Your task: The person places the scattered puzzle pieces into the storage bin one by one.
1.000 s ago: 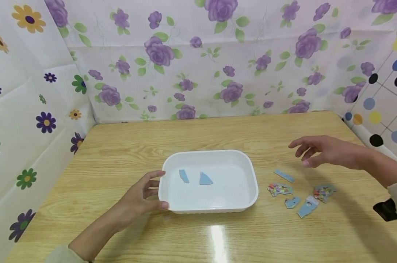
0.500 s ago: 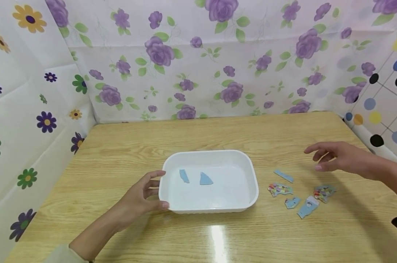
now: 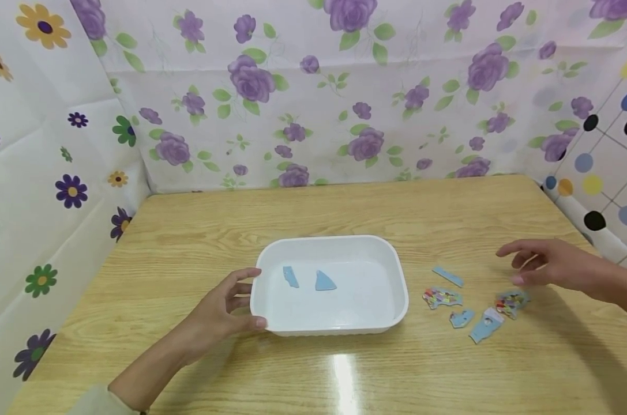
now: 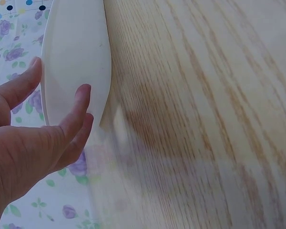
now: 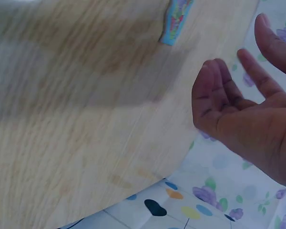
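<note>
My left hand [image 3: 222,305] touches the left end of a white plastic tray [image 3: 329,332], its thumb and index fingertip at the rim. In the left wrist view, spread, fairly straight fingers [image 4: 78,107] lie by the tray's outer wall [image 4: 76,47]. Two light-blue puzzle pieces lie apart in the tray, a narrow one [image 3: 291,276] and a triangular one [image 3: 324,280]. My right hand [image 3: 549,262] hovers over the table with loosely bent fingers and holds nothing. Near it lie a colourful puzzle piece [image 3: 511,303] and a blue-and-white one [image 3: 487,325]. In the right wrist view one piece [image 5: 176,21] shows.
More loose puzzle pieces lie right of the tray: a thin blue strip [image 3: 448,276], a colourful one [image 3: 442,297] and a small blue one [image 3: 461,319]. The wooden table [image 3: 214,230] meets flower-printed sheets [image 3: 303,115] at the back and left, and a dotted sheet [image 3: 609,167] at right.
My right hand has moved to the right and toward me, from behind the puzzle pieces to above their right side. The left hand, the tray and the pieces stay in place.
</note>
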Motion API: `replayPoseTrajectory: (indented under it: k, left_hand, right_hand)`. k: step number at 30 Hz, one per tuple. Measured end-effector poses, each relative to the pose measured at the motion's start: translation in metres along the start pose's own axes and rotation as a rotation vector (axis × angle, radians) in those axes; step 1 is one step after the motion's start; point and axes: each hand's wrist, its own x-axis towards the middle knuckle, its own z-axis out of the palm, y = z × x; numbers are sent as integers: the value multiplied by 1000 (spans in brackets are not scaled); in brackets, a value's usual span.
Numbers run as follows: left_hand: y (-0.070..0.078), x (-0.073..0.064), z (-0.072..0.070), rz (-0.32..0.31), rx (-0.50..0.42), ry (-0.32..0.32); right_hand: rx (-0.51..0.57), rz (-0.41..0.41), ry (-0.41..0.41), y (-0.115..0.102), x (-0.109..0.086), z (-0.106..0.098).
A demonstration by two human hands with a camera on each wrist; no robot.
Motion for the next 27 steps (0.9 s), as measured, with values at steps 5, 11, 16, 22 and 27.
replayPoseTrajectory:
  k: [5,11,16,22,27]
  left_hand:
    - [1,0,-1,5,8,5]
    - [2,0,0,-3,2,-1]
    - [1,0,1,-11,2,3]
    - [2,0,0,-13,2,-1]
    - [3,0,1,-20,4,4]
  right_hand:
    - [4,107,43,10,-10,4]
    - [53,147,29,21,-18,16]
    - [-8,155,81,28,-23,24]
    - [-51,129,182,30,-31,37]
    - [-44,93,222,23,-33,49]
